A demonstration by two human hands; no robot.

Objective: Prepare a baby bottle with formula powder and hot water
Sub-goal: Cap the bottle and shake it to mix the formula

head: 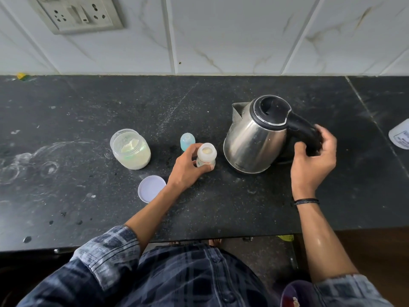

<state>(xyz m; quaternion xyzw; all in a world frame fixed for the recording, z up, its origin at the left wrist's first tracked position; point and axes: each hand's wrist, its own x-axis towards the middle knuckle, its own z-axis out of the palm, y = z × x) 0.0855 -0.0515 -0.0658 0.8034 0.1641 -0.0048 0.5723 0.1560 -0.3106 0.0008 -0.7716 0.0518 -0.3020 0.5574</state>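
Note:
A small open baby bottle with pale powder inside stands upright on the black counter. My left hand grips it from the left side. To its right stands a steel electric kettle, lid down, spout pointing left and away. My right hand curls round its black handle. An open clear jar of formula powder sits left of the bottle. The bottle's blue cap stands just behind my left hand.
The jar's white lid lies upside down near my left wrist. A white plastic container shows at the right edge. A tiled wall with a socket plate backs the counter. The counter's front edge is close to my body.

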